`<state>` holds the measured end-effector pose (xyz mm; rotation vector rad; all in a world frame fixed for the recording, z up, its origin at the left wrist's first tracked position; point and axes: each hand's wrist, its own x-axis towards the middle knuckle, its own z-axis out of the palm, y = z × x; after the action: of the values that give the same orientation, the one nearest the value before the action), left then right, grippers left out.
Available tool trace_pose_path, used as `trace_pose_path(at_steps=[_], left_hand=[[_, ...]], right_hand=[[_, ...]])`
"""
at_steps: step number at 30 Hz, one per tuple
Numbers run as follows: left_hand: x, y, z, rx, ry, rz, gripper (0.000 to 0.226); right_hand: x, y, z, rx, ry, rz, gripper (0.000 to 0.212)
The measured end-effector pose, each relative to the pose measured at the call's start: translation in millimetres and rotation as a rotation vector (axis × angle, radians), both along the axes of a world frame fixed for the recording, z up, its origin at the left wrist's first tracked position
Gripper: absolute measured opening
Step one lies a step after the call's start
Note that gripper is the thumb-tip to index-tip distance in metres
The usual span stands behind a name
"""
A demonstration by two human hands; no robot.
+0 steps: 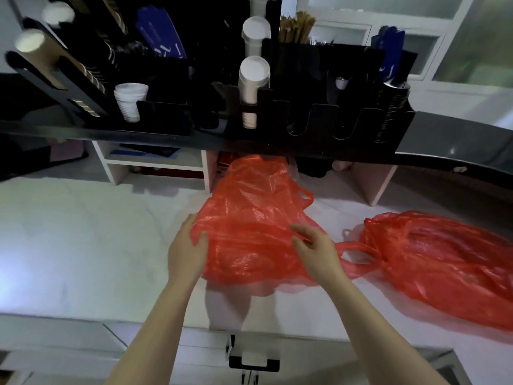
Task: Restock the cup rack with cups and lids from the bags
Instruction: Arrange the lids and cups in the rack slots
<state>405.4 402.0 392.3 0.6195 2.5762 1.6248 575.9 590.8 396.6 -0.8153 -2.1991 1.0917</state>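
Both forearms come up from the bottom edge, bare, angled in toward each other over a white counter (83,232). A black handle (254,362) sits on the cabinet front below, between them.

Left hand (187,251): palm turned inward against the left side of the near bag (249,212), fingers fairly straight and together along the plastic edge, thumb lying on top of the plastic. Touching for sure; can't tell if it actually pinches the film.

Right hand (316,251): back of hand up, fingers loosely spread and slightly bent, tips at the right side of the same bag. Contact looks light; unclear whether any plastic is caught between thumb and index.

Near bag is red, translucent, crumpled, lying on the counter centre, its top end reaching under the rack shelf. Contents not readable through the plastic. Far bag (444,259), also red, lies to the right on the counter, its handle loops stretched toward the near bag and the right wrist.

Rack (305,120), black, stands on the dark shelf above the counter. White cups (254,79) stacked in a centre slot, more above. Small white cups (130,101) at left, brown cups (55,59) in tilted stacks far left. Slots right of centre look dark. Stirrers (297,26) stand behind.
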Motion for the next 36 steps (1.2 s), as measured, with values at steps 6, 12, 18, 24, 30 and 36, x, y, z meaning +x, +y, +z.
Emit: trace_pose_path(at_steps=[6, 12, 18, 24, 30, 36], left_hand=[[10, 60, 26, -0.102, 0.238, -0.254, 0.05], [-11, 118, 46, -0.122, 0.338, -0.404, 0.052], [-18, 191, 82, -0.057, 0.486, -0.528, 0.053], [-18, 254, 123, -0.025, 0.617, -0.528, 0.054], [-12, 318, 140, -0.128, 0.674, -0.447, 0.066], [-10, 342, 140, -0.372, 0.817, -0.262, 0.076]], right_hand=[[-4, 39, 27, 0.05, 0.009, 0.042, 0.026], [-2, 89, 63, 0.129, 0.0, 0.002, 0.029], [10, 160, 109, 0.236, 0.1, -0.131, 0.034], [15, 240, 175, 0.363, 0.196, -0.265, 0.028], [-3, 321, 218, 0.552, -0.008, -0.258, 0.04], [-32, 359, 234, 0.624, -0.283, -0.077, 0.077]])
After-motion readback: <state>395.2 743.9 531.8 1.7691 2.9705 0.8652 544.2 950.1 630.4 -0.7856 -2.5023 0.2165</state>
